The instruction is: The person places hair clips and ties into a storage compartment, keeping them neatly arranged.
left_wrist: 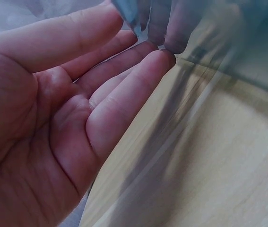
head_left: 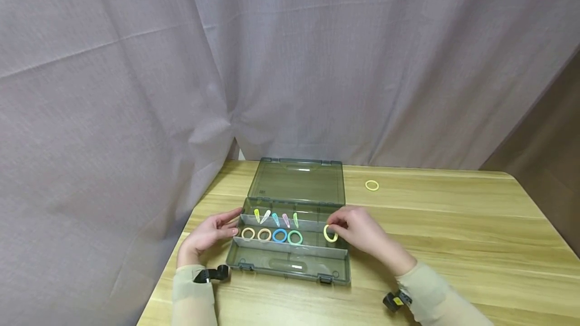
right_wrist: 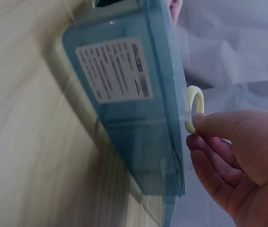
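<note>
In the head view, my right hand (head_left: 360,230) pinches a pale yellow hair tie (head_left: 336,237) over the right end of the middle row of a grey-green see-through box (head_left: 290,274). The right wrist view shows the tie (right_wrist: 200,98) between thumb and fingers, beside the box's rim. My left hand (head_left: 209,235) rests against the box's left side, fingers extended; in the left wrist view, its fingertips touch the see-through wall. Two light orange hair ties (head_left: 248,229), a blue one (head_left: 279,231) and a green one (head_left: 295,232) lie in the middle row.
Several coloured snap hair clips (head_left: 275,219) lie in the back row. The box's lid (head_left: 296,182) is folded back on the wooden table (head_left: 444,225). Another yellow hair tie (head_left: 372,181) lies at the table's back right. A grey curtain (head_left: 317,64) hangs behind.
</note>
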Tool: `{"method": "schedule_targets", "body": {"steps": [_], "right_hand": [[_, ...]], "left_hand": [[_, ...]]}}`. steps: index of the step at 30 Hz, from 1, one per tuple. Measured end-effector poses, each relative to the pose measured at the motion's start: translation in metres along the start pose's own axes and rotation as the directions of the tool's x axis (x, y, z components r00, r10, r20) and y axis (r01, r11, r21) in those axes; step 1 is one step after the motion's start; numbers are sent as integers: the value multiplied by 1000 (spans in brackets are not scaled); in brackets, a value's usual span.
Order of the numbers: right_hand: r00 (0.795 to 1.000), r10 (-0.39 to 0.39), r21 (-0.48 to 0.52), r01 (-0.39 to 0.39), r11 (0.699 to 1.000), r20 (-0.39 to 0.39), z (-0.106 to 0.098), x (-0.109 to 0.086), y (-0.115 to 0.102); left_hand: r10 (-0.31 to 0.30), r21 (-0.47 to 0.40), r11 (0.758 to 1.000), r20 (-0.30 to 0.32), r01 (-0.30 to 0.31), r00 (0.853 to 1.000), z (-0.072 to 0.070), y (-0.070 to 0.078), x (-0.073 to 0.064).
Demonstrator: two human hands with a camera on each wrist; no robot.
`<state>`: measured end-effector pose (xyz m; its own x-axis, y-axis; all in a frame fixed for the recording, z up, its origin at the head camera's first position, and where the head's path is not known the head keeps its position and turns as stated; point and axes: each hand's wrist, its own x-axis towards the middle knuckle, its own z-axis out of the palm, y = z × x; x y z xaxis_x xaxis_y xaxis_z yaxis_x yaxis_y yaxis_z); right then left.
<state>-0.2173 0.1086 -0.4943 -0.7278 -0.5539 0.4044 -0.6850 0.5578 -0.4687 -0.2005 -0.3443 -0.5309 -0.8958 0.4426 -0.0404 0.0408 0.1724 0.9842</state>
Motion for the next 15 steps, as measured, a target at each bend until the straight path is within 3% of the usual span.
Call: {"method": "schedule_targets", "body": {"steps": [10,15], "right_hand": [[994,-95,-130,101,986,54,11,8,-13],[990,-111,-149,123,981,82,17,11,-17]], "left_hand": [[22,35,999,9,-23,1000,-1,1,-1],[31,32,999,13,-31,999,0,1,-1]]}}
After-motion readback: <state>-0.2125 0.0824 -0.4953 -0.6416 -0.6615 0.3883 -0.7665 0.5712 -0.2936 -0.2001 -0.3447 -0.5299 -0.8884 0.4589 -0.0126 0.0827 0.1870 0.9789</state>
